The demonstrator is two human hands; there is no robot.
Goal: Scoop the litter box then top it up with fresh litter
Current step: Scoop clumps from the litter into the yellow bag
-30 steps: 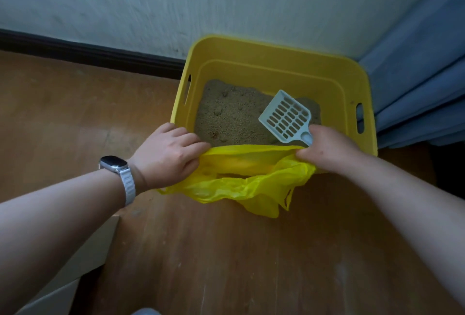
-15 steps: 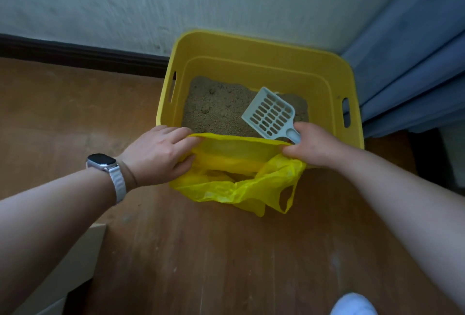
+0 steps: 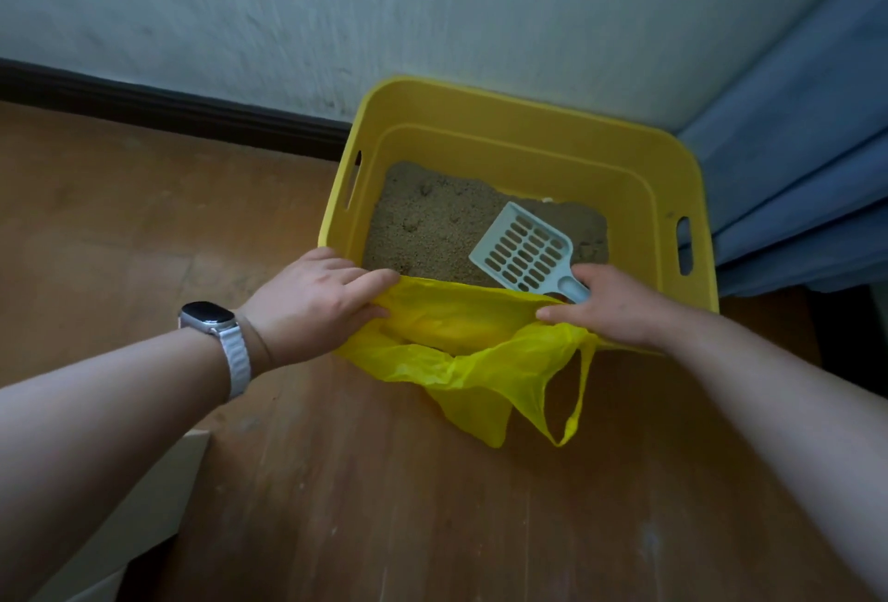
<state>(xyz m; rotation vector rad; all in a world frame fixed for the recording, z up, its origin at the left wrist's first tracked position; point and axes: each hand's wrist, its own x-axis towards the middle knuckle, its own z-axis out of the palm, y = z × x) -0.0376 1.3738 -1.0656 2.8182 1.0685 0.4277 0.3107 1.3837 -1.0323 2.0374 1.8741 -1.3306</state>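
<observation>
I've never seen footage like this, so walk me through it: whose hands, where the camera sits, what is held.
No machine here: a person works with bare hands, and one head-worn camera looks down at them. On the wooden floor stands a yellow litter box with sandy litter inside. The left hand, a watch on its wrist, grips one edge of a yellow bag at the box's near rim. The right hand holds the other edge and the handle of a pale slotted scoop over the litter.

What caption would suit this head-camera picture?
Left hand and right hand hold a yellow bag at the litter box rim, scoop in the right.
</observation>
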